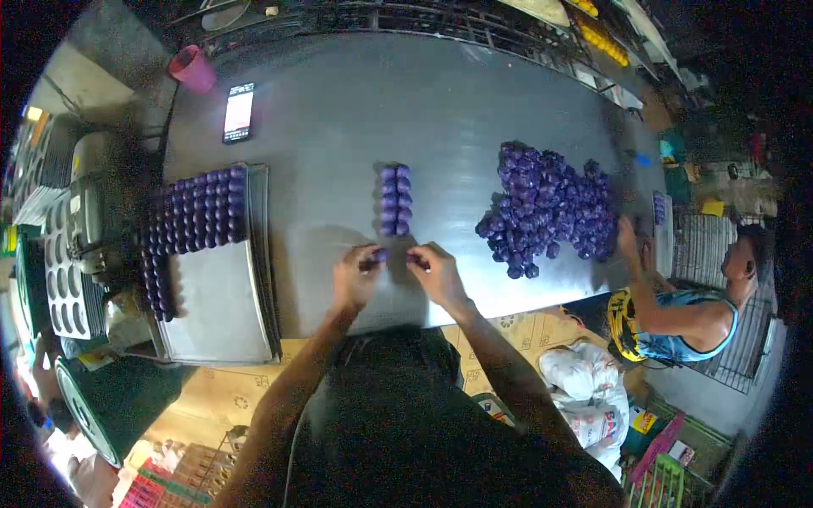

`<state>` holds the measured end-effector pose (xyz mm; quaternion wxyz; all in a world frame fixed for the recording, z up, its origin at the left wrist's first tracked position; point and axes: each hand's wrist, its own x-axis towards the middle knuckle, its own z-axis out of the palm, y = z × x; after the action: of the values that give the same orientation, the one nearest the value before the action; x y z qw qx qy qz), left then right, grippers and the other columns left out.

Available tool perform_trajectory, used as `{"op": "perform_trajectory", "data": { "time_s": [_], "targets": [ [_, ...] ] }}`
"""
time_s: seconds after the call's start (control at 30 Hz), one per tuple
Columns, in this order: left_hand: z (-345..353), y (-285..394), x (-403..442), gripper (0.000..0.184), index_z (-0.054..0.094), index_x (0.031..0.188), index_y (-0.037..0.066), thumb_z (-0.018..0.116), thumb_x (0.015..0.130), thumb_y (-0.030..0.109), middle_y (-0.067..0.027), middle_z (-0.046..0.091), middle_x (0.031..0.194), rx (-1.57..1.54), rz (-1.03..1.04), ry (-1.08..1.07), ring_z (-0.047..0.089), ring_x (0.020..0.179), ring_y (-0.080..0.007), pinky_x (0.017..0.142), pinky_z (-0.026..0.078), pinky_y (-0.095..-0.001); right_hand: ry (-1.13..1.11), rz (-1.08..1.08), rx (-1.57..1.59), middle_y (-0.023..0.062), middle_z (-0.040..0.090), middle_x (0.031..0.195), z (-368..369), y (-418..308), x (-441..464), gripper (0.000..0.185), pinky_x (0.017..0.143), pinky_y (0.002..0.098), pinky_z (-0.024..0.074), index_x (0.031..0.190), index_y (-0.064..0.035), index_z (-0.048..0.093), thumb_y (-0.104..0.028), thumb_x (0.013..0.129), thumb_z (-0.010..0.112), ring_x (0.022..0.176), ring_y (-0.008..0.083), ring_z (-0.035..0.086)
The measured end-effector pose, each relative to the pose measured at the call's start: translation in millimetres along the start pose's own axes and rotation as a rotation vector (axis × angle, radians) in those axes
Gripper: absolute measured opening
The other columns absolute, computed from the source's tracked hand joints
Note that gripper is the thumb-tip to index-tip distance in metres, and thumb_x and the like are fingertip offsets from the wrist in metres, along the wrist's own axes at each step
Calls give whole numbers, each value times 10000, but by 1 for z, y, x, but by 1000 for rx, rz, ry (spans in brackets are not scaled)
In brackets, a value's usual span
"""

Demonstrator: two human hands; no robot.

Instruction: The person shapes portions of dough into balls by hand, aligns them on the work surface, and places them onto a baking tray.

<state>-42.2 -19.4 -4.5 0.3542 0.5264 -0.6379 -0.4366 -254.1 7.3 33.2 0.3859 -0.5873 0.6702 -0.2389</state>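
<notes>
My left hand [354, 275] is closed around a small purple dough piece [380, 254] just above the metal table. Opposite it, my right hand [435, 269] pinches another purple dough piece [413, 257], a little apart from the left. Beyond my fingers stand two neat columns of smooth purple dough balls [395, 199], touching each other. To the right lies a heap of rough purple dough lumps [550, 203]. On the left, a metal tray [216, 296] carries several rows of rounded purple dough balls [199, 203] along its far and left sides.
A phone [239, 113] and pink cup [193, 69] rest at the table's far left. Stacked moulded pans [63, 271] stand farther left. A co-worker [686, 322] at the right reaches toward the heap. White sacks [589, 394] lie on the floor.
</notes>
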Motion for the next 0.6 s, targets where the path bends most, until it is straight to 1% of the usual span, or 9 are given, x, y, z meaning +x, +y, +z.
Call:
{"op": "perform_trajectory", "data": {
  "time_s": [0.07, 0.1, 0.2, 0.23, 0.33, 0.37, 0.47, 0.53, 0.6],
  "targets": [
    [17, 10, 0, 326, 707, 1148, 27, 760, 829, -16, -174, 721, 1072, 22, -21, 69, 748, 869, -270, 770, 603, -375, 45, 14, 0, 237, 656, 1071, 20, -2, -3, 311, 860, 446, 556, 1191, -6, 668, -49, 885, 709, 1032, 412, 659],
    [19, 12, 3, 326, 707, 1148, 27, 760, 829, -16, -174, 721, 1072, 20, -21, 74, 748, 869, -270, 770, 603, -375, 43, 10, -4, 237, 656, 1071, 26, 1, 0, 311, 860, 446, 556, 1191, -6, 668, -49, 885, 709, 1032, 412, 659],
    [26, 16, 21, 281, 709, 1105, 10, 753, 830, -24, -168, 741, 1030, 280, 64, 211, 754, 895, -284, 776, 609, -385, 97, -310, -256, 175, 631, 1165, 31, 10, 26, 366, 880, 422, 560, 1229, -9, 649, -30, 874, 735, 1103, 328, 672],
    [26, 17, 22, 281, 709, 1105, 10, 753, 830, -24, -168, 741, 1030, 285, 55, 227, 754, 895, -284, 776, 609, -385, 84, -323, -254, 175, 631, 1165, 28, 14, 29, 366, 880, 422, 560, 1229, -9, 649, -30, 874, 735, 1103, 328, 672],
    [28, 21, 10, 274, 708, 1093, 1, 756, 825, -20, -162, 750, 1005, -19, -86, 170, 759, 913, -295, 753, 609, -380, -68, -254, -200, 157, 620, 1157, 5, 3, 26, 425, 888, 439, 546, 1270, -41, 628, -24, 859, 736, 1050, 340, 664],
    [32, 19, 9, 274, 708, 1093, 1, 756, 825, -20, -162, 750, 1005, -4, -107, 187, 759, 913, -295, 753, 609, -380, -95, -263, -186, 157, 620, 1157, -6, -1, 30, 425, 888, 439, 546, 1270, -41, 628, -24, 859, 736, 1050, 340, 664],
    [57, 11, 7, 359, 682, 1158, 1, 769, 811, -22, -162, 756, 999, -201, -255, 333, 769, 892, -293, 705, 608, -369, -209, -327, -53, 155, 598, 1164, -56, -7, 57, 465, 881, 442, 548, 1288, -72, 630, -23, 841, 743, 994, 366, 657],
    [62, 30, 4, 435, 650, 1213, 6, 785, 800, -6, -168, 738, 1047, -151, -354, 330, 753, 935, -306, 731, 606, -390, -291, -363, -145, 154, 583, 1180, -78, -1, 111, 521, 889, 421, 548, 1329, -106, 625, -14, 827, 733, 1030, 355, 645],
    [64, 52, 9, 592, 586, 1323, 14, 818, 778, 26, -178, 702, 1144, -74, -489, 310, 722, 1021, -332, 783, 601, -430, -166, -615, -191, 140, 588, 1194, -79, 7, 163, 513, 946, 418, 529, 1318, -122, 640, 7, 826, 705, 1104, 339, 627]
  ]
}}
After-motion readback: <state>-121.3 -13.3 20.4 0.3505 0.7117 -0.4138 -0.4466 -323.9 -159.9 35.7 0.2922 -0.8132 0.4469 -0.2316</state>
